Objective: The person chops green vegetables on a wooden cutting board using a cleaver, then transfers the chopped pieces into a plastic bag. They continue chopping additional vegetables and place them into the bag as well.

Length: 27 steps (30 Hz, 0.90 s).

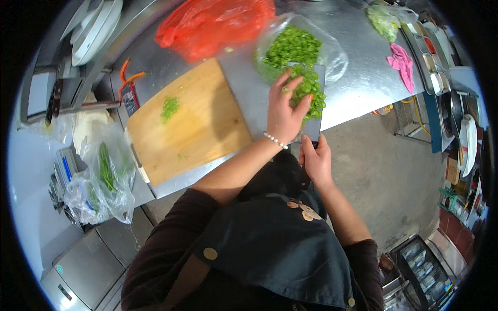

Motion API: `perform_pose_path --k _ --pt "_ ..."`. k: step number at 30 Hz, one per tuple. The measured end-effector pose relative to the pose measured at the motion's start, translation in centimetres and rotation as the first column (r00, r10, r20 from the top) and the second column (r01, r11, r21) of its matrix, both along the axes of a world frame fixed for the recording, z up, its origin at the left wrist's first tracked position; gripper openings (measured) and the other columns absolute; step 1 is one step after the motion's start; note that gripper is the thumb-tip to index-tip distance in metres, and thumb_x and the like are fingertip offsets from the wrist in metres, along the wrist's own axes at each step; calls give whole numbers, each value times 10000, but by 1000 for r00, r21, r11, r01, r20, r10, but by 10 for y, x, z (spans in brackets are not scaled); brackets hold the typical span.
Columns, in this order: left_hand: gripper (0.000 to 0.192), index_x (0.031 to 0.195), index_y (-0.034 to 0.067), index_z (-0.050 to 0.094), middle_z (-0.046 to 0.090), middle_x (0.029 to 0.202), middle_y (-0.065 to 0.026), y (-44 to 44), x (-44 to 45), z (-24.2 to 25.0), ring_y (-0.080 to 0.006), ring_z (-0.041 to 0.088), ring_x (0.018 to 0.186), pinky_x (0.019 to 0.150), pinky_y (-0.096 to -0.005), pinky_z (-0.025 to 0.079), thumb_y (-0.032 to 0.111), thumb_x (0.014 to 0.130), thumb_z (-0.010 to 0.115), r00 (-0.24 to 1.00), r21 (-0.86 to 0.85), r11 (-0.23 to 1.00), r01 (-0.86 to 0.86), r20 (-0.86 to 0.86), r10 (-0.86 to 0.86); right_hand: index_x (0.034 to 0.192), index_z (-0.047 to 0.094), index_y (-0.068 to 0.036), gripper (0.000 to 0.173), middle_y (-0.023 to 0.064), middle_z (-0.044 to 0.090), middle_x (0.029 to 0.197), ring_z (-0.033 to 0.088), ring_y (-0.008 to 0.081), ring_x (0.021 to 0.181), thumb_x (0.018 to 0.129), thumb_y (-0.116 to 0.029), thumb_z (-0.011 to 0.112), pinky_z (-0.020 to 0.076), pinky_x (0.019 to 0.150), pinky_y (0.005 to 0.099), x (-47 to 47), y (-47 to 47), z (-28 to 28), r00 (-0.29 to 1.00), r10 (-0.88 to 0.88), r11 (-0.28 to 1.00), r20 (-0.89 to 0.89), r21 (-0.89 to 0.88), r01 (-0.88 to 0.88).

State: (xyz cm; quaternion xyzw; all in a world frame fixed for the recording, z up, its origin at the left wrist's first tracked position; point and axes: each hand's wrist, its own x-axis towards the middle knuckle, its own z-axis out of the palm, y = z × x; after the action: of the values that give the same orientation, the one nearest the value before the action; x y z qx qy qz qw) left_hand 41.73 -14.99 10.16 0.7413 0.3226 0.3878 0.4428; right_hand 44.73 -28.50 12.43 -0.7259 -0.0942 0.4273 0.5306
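Observation:
My right hand [317,157] grips the handle of a cleaver [311,126], whose broad blade lies flat under a heap of sliced green rings [309,91]. My left hand [286,107], with a beaded bracelet at the wrist, rests on the heap's left side, fingers apart. The blade's far end reaches over the near side of a clear plastic bag [334,62]. Inside that bag is a larger pile of chopped greens [293,44]. To the left, a wooden cutting board [194,132] carries a small patch of green bits [170,109].
A red plastic bag [218,27] lies behind the board on the steel table [358,77]. Orange-handled scissors [130,79] sit left. A clear bag with long green vegetables [105,167] is beyond the board. At right are a pink cloth [402,66] and condiment trays [428,54].

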Motion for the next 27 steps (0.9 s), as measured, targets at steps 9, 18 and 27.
perform_pose_path --k 9,18,27 --pt "463 1226 41 623 531 1338 -207 78 84 -10 -352 473 1260 1073 -401 359 324 865 682 985 -161 987 -10 -169 -17 894 509 20 256 55 547 612 524 144 484 912 -210 620 440 470 295 100 66 5 988 88 996 -127 39 -84" --pt "417 1298 143 615 511 1413 -130 148 100 -14 -306 406 1354 1139 -428 254 360 945 563 833 -15 903 430 -381 -402 847 527 15 200 81 573 624 561 181 514 846 -157 628 473 507 317 130 116 -8 929 56 993 -366 121 -13" --pt "388 1337 330 586 256 1592 -32 137 104 -7 -299 135 1486 1185 -532 52 433 985 459 410 43 600 799 -769 -491 881 521 8 128 80 570 625 549 173 509 846 -88 599 469 500 309 142 113 -7 898 111 986 -426 157 -47"
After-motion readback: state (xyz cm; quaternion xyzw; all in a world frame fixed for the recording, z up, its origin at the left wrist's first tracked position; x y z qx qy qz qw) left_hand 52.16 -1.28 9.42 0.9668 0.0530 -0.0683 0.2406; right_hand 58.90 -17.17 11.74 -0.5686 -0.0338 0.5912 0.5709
